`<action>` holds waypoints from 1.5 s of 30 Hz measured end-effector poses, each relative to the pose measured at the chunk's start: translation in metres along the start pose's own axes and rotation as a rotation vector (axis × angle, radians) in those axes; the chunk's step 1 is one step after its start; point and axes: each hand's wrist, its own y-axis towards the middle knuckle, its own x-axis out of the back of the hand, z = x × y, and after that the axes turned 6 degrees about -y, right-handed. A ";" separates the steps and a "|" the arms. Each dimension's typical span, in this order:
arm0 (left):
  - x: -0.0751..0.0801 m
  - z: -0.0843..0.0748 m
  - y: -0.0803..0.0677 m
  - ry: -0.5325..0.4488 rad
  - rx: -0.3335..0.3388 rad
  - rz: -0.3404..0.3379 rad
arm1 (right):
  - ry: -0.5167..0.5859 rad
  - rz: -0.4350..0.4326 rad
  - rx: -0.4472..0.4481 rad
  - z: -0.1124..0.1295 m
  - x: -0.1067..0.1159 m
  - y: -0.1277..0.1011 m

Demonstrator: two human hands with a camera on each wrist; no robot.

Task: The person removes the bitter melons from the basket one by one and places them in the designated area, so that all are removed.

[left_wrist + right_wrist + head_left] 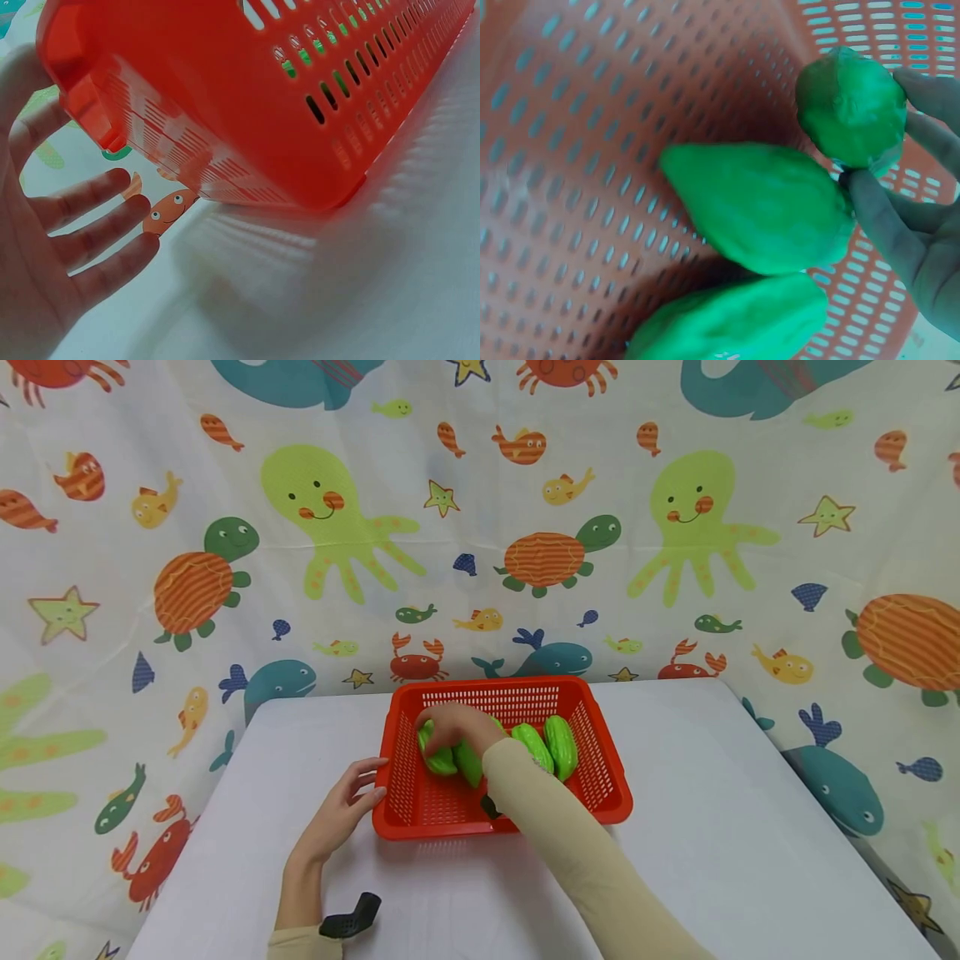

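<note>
A red perforated basket (pixel 611 777) stands at the middle of a white table (pixel 720 827). Several green pear-shaped fruits lie in it, two of them (pixel 561 745) side by side on the right. My right hand (pixel 447 727) reaches into the basket's left half and grips one green fruit (pixel 851 105) between thumb and fingers (pixel 922 97). Two more green fruits (pixel 757 206) lie just below it on the basket floor. My left hand (pixel 345 806) is open beside the basket's front left corner (pixel 97 120), its fingers (pixel 90 199) straight. I cannot tell if they touch the wall.
A cloth printed with sea animals (pixel 322 510) hangs behind and around the table. A black wrist mount (pixel 351 917) sits on my left forearm. Bare white tabletop lies to the left, right and front of the basket.
</note>
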 end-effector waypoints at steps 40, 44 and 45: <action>-0.009 -0.005 -0.010 0.011 0.008 -0.012 | 0.393 -0.092 0.145 -0.027 0.016 -0.019; -0.010 -0.005 -0.011 0.022 0.005 -0.016 | 0.391 -0.093 0.162 -0.028 0.020 -0.025; -0.010 -0.005 -0.012 0.022 0.004 -0.018 | 0.393 -0.096 0.163 -0.029 0.021 -0.026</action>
